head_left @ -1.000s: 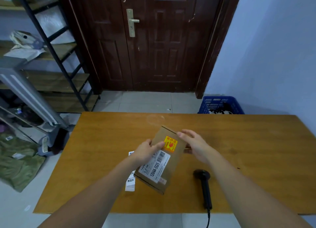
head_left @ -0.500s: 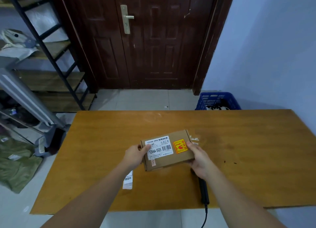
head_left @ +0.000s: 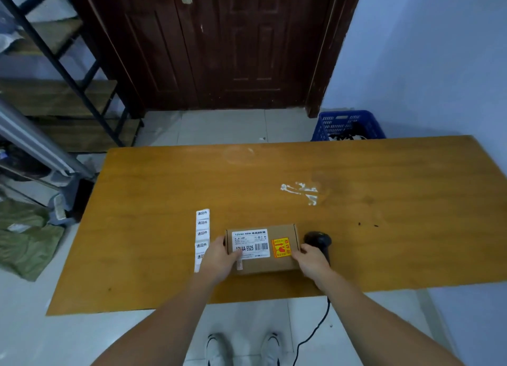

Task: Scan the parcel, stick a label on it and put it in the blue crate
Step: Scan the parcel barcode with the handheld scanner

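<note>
A brown cardboard parcel (head_left: pixel 263 258) lies flat near the front of the wooden table (head_left: pixel 274 179), its white barcode label and orange sticker facing up. My left hand (head_left: pixel 219 258) grips its left end and my right hand (head_left: pixel 308 260) grips its right end. A black handheld scanner (head_left: pixel 318 240) lies just right of the parcel, partly behind my right hand, its cable hanging off the table front. A strip of white labels (head_left: pixel 202 228) lies left of the parcel, its lower part hidden by my left hand. The blue crate (head_left: pixel 347 124) stands on the floor beyond the table's far right side.
White tape residue (head_left: pixel 301 191) marks the table's middle right. A dark wooden door (head_left: pixel 219 44) is straight ahead. A metal shelf rack (head_left: pixel 55 63) and green bags (head_left: pixel 24 242) are on the left. The blue wall (head_left: pixel 439 63) runs along the right.
The parcel went from tilted and held above the table to level, then down flat on the table between both hands. The label strip is more exposed.
</note>
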`<control>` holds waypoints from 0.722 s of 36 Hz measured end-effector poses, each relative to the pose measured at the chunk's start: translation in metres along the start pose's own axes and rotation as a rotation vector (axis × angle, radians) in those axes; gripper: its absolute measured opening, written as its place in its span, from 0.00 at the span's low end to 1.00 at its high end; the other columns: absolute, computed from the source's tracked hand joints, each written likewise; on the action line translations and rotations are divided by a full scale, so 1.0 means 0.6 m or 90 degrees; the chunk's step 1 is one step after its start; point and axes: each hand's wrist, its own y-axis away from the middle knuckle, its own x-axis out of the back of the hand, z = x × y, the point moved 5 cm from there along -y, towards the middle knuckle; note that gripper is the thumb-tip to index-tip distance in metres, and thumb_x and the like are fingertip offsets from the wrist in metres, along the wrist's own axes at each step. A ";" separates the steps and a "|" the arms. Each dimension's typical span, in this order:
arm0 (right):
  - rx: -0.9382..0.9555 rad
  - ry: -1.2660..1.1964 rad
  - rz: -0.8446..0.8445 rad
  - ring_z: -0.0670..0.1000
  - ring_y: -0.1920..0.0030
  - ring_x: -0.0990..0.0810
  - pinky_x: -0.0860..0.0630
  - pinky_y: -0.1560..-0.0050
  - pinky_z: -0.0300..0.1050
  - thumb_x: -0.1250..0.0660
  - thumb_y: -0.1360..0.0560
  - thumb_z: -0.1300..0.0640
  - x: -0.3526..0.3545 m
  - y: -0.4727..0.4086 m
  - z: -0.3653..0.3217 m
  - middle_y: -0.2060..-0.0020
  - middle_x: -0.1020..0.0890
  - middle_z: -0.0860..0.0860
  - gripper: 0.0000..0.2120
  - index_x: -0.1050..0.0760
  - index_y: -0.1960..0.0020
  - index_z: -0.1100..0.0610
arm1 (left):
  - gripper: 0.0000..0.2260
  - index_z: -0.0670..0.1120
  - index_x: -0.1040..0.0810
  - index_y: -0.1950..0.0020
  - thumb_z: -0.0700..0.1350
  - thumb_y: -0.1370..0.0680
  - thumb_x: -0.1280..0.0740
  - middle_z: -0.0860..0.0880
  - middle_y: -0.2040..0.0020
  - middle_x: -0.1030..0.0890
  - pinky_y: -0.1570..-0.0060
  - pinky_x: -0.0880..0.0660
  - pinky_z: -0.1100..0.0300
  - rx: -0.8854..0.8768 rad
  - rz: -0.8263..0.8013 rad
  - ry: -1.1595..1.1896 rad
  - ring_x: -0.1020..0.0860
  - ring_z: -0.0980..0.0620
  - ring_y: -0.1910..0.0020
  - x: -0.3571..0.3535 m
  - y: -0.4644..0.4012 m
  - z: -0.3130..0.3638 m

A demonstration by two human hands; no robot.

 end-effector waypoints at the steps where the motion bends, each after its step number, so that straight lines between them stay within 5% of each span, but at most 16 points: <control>1: 0.007 0.034 -0.003 0.51 0.50 0.23 0.23 0.46 0.49 0.38 0.17 0.53 -0.004 -0.002 0.003 0.49 0.19 0.49 0.13 0.22 0.37 0.57 | 0.19 0.45 0.24 0.31 0.47 0.21 0.26 0.48 0.35 0.17 0.44 0.23 0.54 0.001 0.003 -0.003 0.19 0.45 0.37 -0.003 -0.002 -0.004; 5: 0.020 0.117 -0.001 0.53 0.46 0.22 0.23 0.43 0.49 0.38 0.17 0.54 -0.018 -0.007 0.013 0.42 0.18 0.55 0.13 0.21 0.37 0.58 | 0.17 0.46 0.24 0.33 0.44 0.20 0.26 0.47 0.36 0.17 0.41 0.23 0.51 0.011 0.006 -0.007 0.19 0.45 0.37 -0.014 -0.011 -0.019; 16: 0.064 0.209 0.060 0.53 0.48 0.18 0.20 0.48 0.46 0.38 0.16 0.53 -0.026 0.006 0.000 0.46 0.15 0.53 0.11 0.20 0.40 0.55 | 0.21 0.44 0.28 0.28 0.49 0.18 0.30 0.44 0.31 0.20 0.34 0.23 0.44 0.025 -0.012 -0.085 0.22 0.42 0.33 -0.021 -0.021 -0.029; 21: 0.149 0.285 0.250 0.46 0.61 0.22 0.29 0.68 0.37 0.35 0.20 0.53 0.035 0.033 -0.031 0.53 0.15 0.48 0.08 0.20 0.43 0.51 | 0.21 0.44 0.28 0.26 0.49 0.17 0.32 0.44 0.31 0.20 0.36 0.22 0.47 0.019 -0.022 -0.089 0.21 0.42 0.34 -0.008 -0.019 -0.027; 26: 0.108 0.218 0.369 0.50 0.55 0.22 0.18 0.58 0.52 0.30 0.23 0.49 0.104 0.041 -0.011 0.54 0.23 0.49 0.10 0.29 0.48 0.51 | 0.23 0.45 0.29 0.25 0.53 0.17 0.35 0.45 0.32 0.19 0.45 0.22 0.53 0.027 -0.055 -0.169 0.20 0.45 0.37 0.005 -0.020 -0.037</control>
